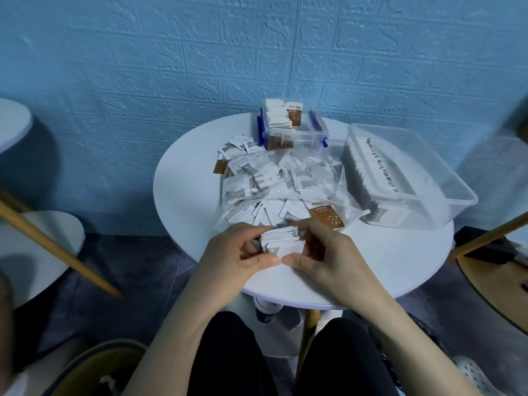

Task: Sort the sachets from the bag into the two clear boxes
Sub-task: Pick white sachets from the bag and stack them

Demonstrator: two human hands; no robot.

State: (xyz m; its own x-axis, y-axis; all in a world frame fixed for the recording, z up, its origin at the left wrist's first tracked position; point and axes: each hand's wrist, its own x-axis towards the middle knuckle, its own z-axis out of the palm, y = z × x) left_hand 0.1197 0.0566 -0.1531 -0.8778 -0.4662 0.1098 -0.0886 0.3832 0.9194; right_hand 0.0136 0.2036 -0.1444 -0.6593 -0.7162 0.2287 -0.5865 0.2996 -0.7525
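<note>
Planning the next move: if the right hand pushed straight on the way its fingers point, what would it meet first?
The right hand points left, so the stack of sachets it already grips, then likely the left hand behind.

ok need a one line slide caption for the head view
Both hands, left and right, grip a stack of sachets at the table's near edge, in front of the bag and two boxes.

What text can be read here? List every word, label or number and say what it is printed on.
None can be read for certain.
Brand word on the upright sachet in the small clear box: blurred.
Black print along the row of sachets in the large clear box: too small.
Print on the brown sachet in the bag: blurred.
</note>
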